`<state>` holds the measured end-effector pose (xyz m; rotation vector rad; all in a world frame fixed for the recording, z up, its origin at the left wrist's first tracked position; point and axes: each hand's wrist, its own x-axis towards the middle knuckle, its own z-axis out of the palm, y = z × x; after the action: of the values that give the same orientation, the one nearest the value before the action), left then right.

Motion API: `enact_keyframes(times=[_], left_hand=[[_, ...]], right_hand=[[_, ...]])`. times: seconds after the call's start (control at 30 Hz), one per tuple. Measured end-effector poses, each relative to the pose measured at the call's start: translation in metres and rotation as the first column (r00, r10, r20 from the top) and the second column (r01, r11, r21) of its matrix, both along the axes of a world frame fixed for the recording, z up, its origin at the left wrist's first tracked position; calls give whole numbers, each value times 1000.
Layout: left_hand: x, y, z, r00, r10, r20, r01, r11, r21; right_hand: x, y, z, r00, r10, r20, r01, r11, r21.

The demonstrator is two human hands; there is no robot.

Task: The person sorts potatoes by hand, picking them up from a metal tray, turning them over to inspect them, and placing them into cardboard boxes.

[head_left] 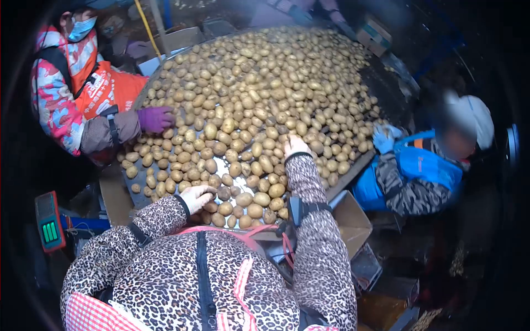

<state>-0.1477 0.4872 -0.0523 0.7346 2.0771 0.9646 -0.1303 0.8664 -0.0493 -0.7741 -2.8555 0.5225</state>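
Note:
Loose potatoes (243, 99) cover a wide table in front of me, small and large, yellow-brown, some darker. My left hand (197, 199), in a pale glove, rests low over the near left part of the heap. Its fingers stretch right, beside a dark potato (223, 193), with no potato visible in them. Further out, my right hand (297, 147), also pale-gloved, reaches into the middle of the heap. Its fingers are partly spread and touch the potatoes; their tips are hard to see. Between my hands a patch of bright table surface (222, 166) shows among the potatoes.
A co-worker's purple-gloved hand (156, 119) lies on the heap at left. On the right, another person's blue-gloved hand (385, 138) is at the table's edge. Cardboard boxes (351, 223) stand below the near edge. A device with green digits (50, 231) is at left.

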Motion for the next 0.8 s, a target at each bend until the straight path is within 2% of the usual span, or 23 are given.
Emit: enact_keyframes(times=[0.03, 0.07, 0.13, 0.17, 0.23, 0.27, 0.3, 0.33, 0.37, 0.4, 0.43, 0.47, 0.5, 0.53, 0.57, 0.6, 0.67, 0.7, 0.73, 0.77, 0.8], left_hand=[[3, -5, 12, 998, 45, 46, -45, 999, 9], [3, -12, 10, 990, 96, 108, -95, 995, -12], [2, -29, -17, 964, 202, 175, -216, 974, 69], [1, -38, -23, 948, 260, 184, -273, 961, 50], [5, -41, -3, 908, 358, 216, -369, 929, 10], [4, -35, 30, 922, 356, 149, -336, 931, -143], [2, -39, 10, 929, 355, 103, -350, 935, -63], [1, -37, 10, 934, 354, 54, -355, 935, 19], [0, -37, 14, 946, 324, -16, -323, 946, 21], [1, -29, 35, 955, 285, -84, -284, 959, 20], [-1, -23, 37, 960, 279, -6, -278, 959, 45], [-3, -16, 39, 968, 237, -84, -228, 968, 109], [-1, -4, 59, 963, 270, -15, -262, 944, 203], [0, 5, 51, 944, 323, -67, -283, 897, 339], [2, 14, 71, 946, 303, -115, -234, 885, 401], [3, 24, 87, 958, 282, -54, -241, 891, 386], [4, 33, 114, 911, 128, -393, -14, 959, 282], [4, 36, 123, 922, 24, -386, 56, 979, 194], [4, 36, 128, 924, -82, -373, 131, 986, 108], [7, 34, 124, 965, -20, -262, 56, 990, 132], [4, 31, 127, 954, -21, -298, 87, 974, 209]], right_hand=[[-22, -1, 6, 994, 7, 107, -19, 993, 116], [-39, -3, 12, 992, 6, 130, -17, 996, 84], [-82, 13, -3, 944, 16, 330, -28, 999, 32], [-97, 15, -8, 934, 57, 353, -71, 997, 27], [-107, 11, 2, 902, 121, 413, -142, 990, 18], [-104, 11, 10, 884, 137, 446, -161, 987, 17], [-101, 12, 20, 870, 145, 472, -175, 984, 20], [-98, 11, 29, 856, 149, 495, -184, 983, 23], [-96, 9, 33, 837, 152, 526, -191, 981, 20], [-83, 2, 15, 956, 175, 234, -126, 970, -210], [-65, -10, -9, 987, 163, -3, -128, 763, -634], [-41, -39, -11, 991, 14, -136, -127, 459, -879], [-18, -68, -12, 965, -182, -188, -174, 89, -981], [9, -109, 16, 922, -374, -101, -193, -218, -957], [27, -134, 30, 935, -355, 12, -144, -410, -901], [40, -150, 36, 939, -321, 124, -94, -586, -805], [67, -171, 25, 974, -225, 31, -109, -585, -804], [70, -191, 51, 962, -264, 72, -59, -455, -888], [73, -202, 84, 978, -197, 63, 8, -271, -962], [78, -202, 79, 989, -148, 28, -6, -220, -976], [79, -204, 83, 995, -98, -6, -22, -165, -986]])
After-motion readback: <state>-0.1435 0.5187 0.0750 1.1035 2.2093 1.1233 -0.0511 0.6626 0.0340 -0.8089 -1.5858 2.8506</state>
